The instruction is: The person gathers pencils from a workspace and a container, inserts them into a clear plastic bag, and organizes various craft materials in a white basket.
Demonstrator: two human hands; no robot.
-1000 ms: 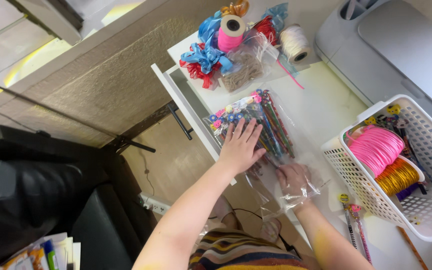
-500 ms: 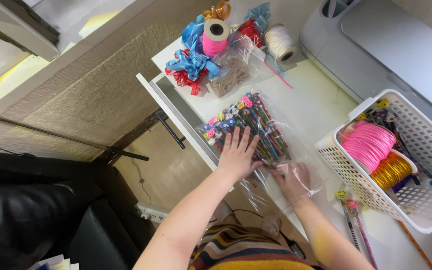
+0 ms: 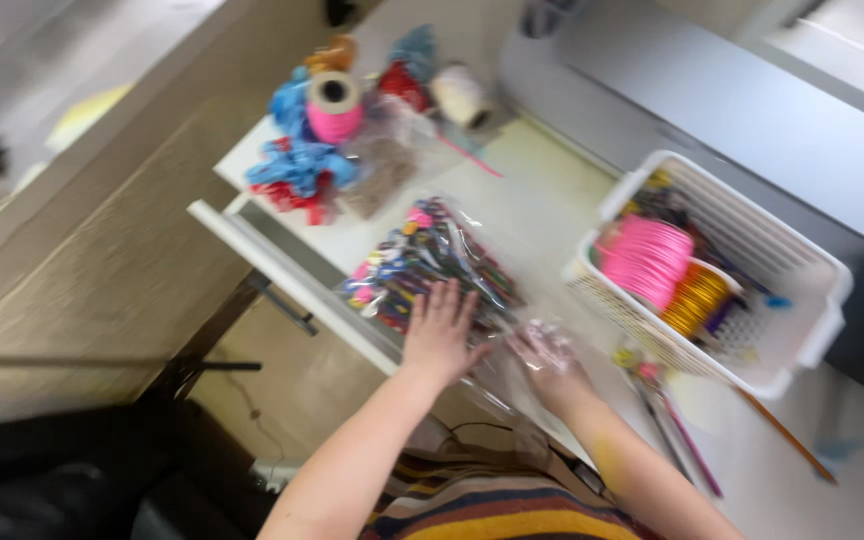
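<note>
A clear plastic bag of colourful pencils [image 3: 430, 262] lies on the white table [image 3: 542, 210] near its left edge. My left hand [image 3: 439, 332] rests flat on the near end of the bag, fingers spread. My right hand [image 3: 549, 358] lies under or inside the clear plastic at the bag's open end; whether it grips the film is unclear. The frame is blurred.
A white slotted basket [image 3: 802, 300] with pink and gold cord spools sits to the right. Ribbon bows, a pink ribbon roll [image 3: 333, 108] and a white twine spool [image 3: 457, 95] crowd the far end. Loose pencils [image 3: 672, 430] lie near my right arm. A grey machine [image 3: 712, 100] stands behind.
The view has shifted and blurred. Both hands stay on the bag, with the right hand slightly further into the plastic.
</note>
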